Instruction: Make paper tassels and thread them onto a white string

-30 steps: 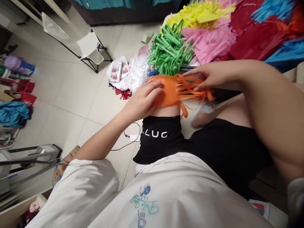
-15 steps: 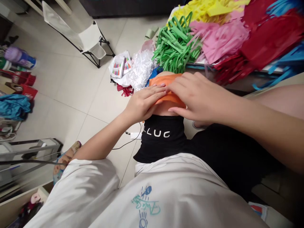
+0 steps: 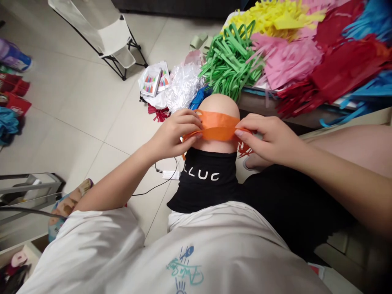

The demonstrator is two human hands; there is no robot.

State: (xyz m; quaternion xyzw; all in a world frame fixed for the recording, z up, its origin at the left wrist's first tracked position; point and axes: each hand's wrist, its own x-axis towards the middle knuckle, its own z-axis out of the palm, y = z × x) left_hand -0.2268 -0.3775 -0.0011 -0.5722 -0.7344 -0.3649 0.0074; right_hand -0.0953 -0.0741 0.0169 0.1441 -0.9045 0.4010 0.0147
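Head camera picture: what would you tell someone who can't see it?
The left hand and right hand pinch the ends of an orange paper strip stretched over a bare knee. Heaps of coloured cut paper lie behind.

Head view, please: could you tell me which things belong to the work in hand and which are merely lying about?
In hand: orange fringed paper, pinched at its ends by the left hand and right hand, across the knee.
Lying about: green strips, pink fringe, red fringe, yellow fringe, folding chair, white tinsel.

Orange paper strip (image 3: 218, 127), black shorts (image 3: 211, 179) (white lettering), green fringe (image 3: 232, 61), pink fringe (image 3: 284, 61)
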